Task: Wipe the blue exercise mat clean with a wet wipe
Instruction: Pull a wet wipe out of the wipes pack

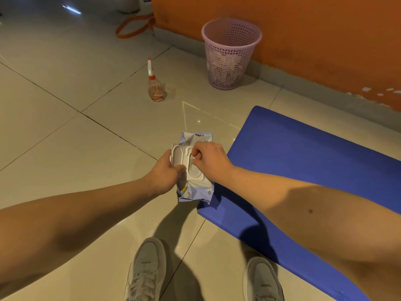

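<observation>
We stand in an indoor room, likely a workout space. We see glossy beige floor tiles (pixel 65 105), an orange wall (pixel 303 29), a blue mat (pixel 303 159), a pink bin (pixel 230 55) and a spray bottle (pixel 156 90).
</observation>
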Available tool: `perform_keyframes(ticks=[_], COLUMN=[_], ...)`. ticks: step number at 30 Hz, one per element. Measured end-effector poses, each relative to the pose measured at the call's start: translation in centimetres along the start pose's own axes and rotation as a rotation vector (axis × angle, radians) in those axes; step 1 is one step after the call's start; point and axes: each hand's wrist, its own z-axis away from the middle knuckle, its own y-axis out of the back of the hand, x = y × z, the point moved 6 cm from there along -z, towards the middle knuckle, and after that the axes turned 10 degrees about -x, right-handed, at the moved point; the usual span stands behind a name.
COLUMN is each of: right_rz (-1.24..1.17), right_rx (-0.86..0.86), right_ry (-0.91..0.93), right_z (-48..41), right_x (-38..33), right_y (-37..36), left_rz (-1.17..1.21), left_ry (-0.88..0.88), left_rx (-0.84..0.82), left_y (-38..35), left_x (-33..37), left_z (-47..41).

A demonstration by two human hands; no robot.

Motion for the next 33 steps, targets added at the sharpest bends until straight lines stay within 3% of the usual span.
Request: perform_keyframes(ticks=[13, 19, 26, 33], right_rz=[0.167, 0.101, -0.011, -0.327], right_rx=[-0.031, -0.055, -0.051, -0.062], right_ry=[-0.007, 0.097, 0.255, 0.053], right_z=[-0.1, 0.5, 1.8, 1.8], right_x=[0.2, -0.8, -1.1, 0.0], right_y=[0.1, 0.4, -0.3, -0.3], left_rz=[0.024, 0.087, 0.153, 0.137], left_ry=[0.050, 0.104, 0.041, 0.051], left_rx=[0.024, 0.070, 0.081, 0.069], left_y=[-0.1, 0.5, 1.4, 0.9], left_x=[-0.3, -1.0, -0.1, 0.2], left_z=[-0.5, -0.3, 0.1, 0.4])
